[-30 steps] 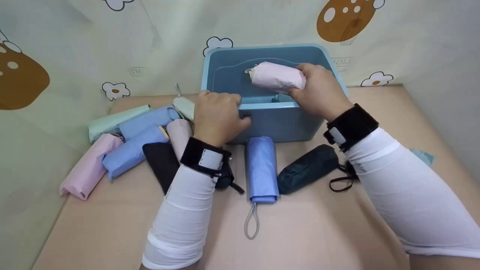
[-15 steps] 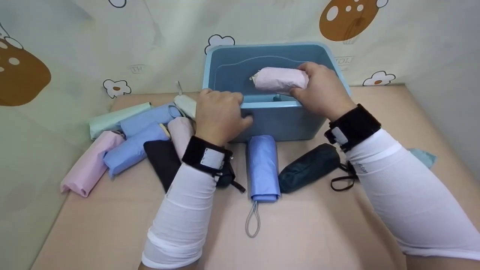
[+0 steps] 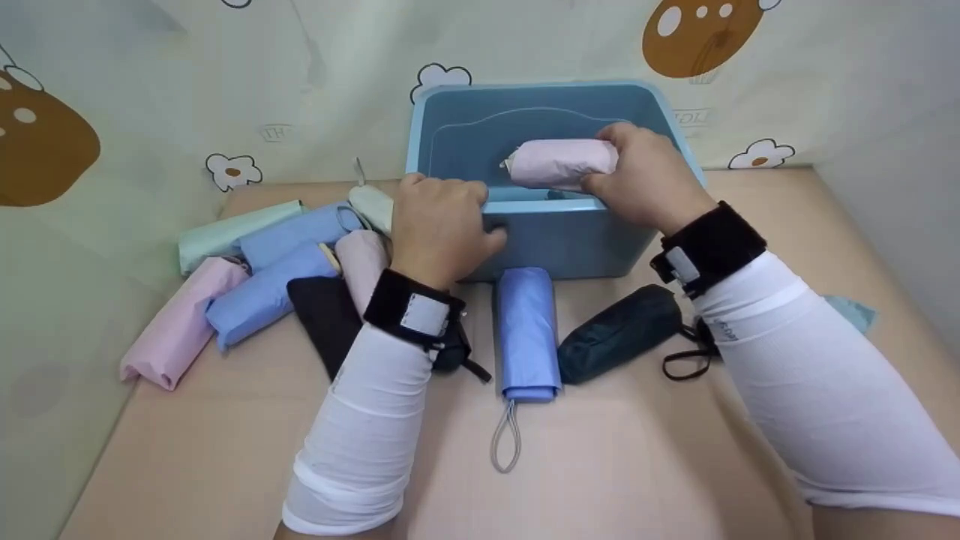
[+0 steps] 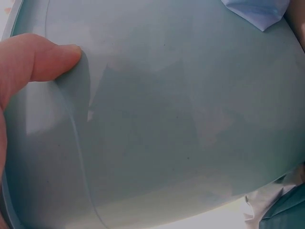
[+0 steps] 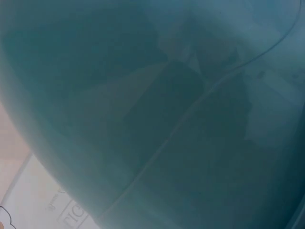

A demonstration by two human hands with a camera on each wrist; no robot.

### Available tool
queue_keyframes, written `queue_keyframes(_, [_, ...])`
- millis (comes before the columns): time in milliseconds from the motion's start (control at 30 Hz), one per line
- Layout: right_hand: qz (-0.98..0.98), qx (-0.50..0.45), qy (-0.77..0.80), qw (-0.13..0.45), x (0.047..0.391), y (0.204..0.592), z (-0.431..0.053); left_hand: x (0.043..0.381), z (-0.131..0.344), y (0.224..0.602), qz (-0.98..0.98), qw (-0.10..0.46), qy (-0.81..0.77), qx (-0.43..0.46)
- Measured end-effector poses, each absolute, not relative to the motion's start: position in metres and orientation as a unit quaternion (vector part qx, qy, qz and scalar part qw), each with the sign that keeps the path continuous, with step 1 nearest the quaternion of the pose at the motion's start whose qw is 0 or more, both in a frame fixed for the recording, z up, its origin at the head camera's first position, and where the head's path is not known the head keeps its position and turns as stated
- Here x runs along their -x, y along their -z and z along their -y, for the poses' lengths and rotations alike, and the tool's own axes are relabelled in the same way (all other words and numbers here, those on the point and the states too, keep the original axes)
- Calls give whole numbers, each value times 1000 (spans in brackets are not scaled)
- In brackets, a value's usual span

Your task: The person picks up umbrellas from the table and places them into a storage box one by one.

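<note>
My right hand (image 3: pixel 646 176) grips the right end of a pale pink folded umbrella (image 3: pixel 559 163), held roughly level within the opening of a blue plastic bin (image 3: pixel 559 244). With my left hand (image 3: pixel 442 229) I hold the bin's front rim near its left corner. In the left wrist view the thumb (image 4: pixel 57 61) presses on the bin's outer wall (image 4: pixel 143 129). Only the bin's wall (image 5: pixel 143 119) fills most of the right wrist view. Part of something bluish shows low inside the bin, too covered to name.
Folded umbrellas lie left of the bin, including a pink one (image 3: pixel 184 324), a blue one (image 3: pixel 270 292) and a black one (image 3: pixel 326 319). In front are a blue umbrella (image 3: pixel 527 334) with a wrist loop and a dark green one (image 3: pixel 622 334). A patterned cloth (image 3: pixel 315 82) hangs behind.
The pink umbrella in my right hand has shifted slightly right and down, turning more level. My left hand keeps its hold on the rim.
</note>
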State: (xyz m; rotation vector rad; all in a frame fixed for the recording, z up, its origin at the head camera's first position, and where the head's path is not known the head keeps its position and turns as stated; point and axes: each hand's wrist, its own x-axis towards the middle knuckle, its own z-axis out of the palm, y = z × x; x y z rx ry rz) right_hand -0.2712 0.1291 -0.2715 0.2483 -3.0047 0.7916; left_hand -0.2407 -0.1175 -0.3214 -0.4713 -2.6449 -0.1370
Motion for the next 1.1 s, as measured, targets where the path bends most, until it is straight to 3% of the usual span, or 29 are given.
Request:
queue_keyframes(700, [971,-63,-225,-47,276,268,-129,240,117,319,964,201,52,167])
queue_keyframes(1100, [971,-73,-226,-28,274,269,-129,240,118,323,956,230,59,173])
